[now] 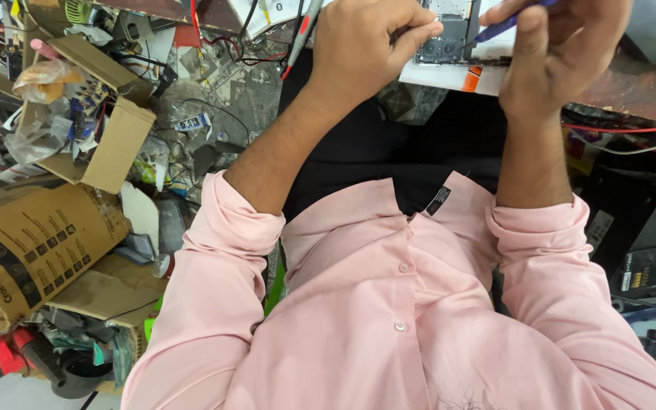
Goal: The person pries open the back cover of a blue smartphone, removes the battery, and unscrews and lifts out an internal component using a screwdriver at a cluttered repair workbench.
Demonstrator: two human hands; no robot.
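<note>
Two bare hands work at the top edge of the view, over an opened dark electronic device, flat and rectangular with its inner parts exposed (449, 34). It lies on a white sheet (438, 74) at the near edge of the desk (632, 87). The left hand (370, 45) is closed, its fingertips pinched at the device's left side; whether anything small sits between them cannot be told. The right hand (563, 49) is closed around a slim blue-purple tool, pen-like in shape (506, 24), whose tip points down-left at the device's right edge.

By the look of it, the step in hand is fine work on the device's open interior: the left hand steadies or picks at one side while the right brings the tool to a seam or a part. The next move probably calls for a light, exact touch of the tool tip, with the left hand keeping the device from sliding on the sheet.

Pink shirt sleeves (237, 228) are rolled to the elbows. Left of the person, on the floor, lie brown cardboard boxes (32, 243), crumpled clear plastic bags (39, 114) and loose red and black wires (222, 42).
</note>
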